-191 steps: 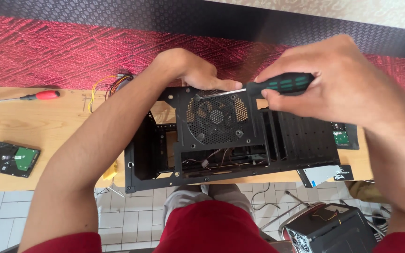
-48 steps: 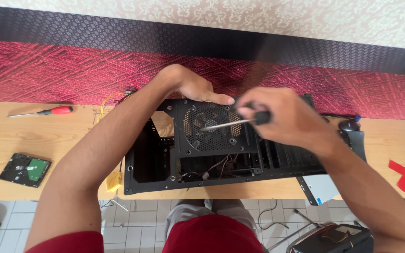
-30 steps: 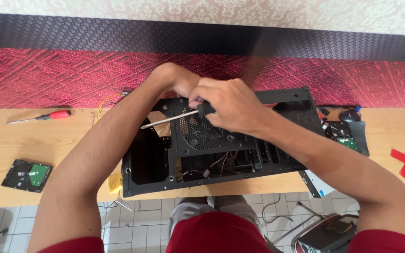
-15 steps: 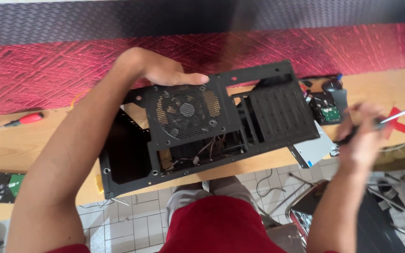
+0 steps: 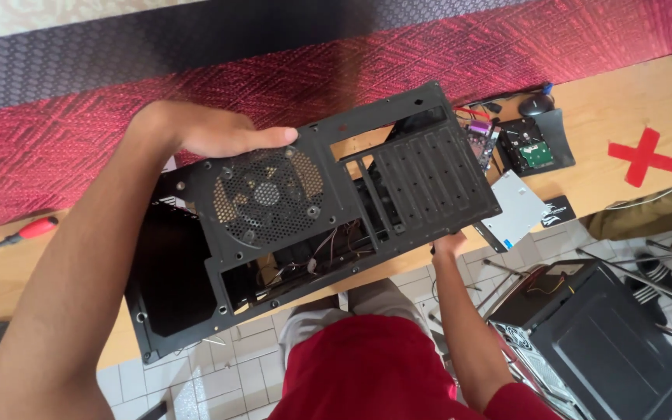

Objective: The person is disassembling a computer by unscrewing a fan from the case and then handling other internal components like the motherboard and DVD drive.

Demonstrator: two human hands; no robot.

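Wooden counter point(image 5: 600, 187): computer case point(image 5: 313, 225) tilted; left hand point(image 5: 211, 132) fingers pressed flat along top edge; right hand point(image 5: 449, 245) under lower corner, fingers hidden, cannot tell; fan point(image 5: 267, 194) still mounted.

A light wooden worktop point(image 5: 647, 101) carries a black metal computer case point(image 5: 305, 225) lying on its side. At the left edge lies a red-handled screwdriver point(image 5: 29, 231). To the right sit a bare hard drive with a green circuit board point(image 5: 534, 148), a black computer mouse point(image 5: 537, 104) and a red tape cross point(image 5: 644, 156).
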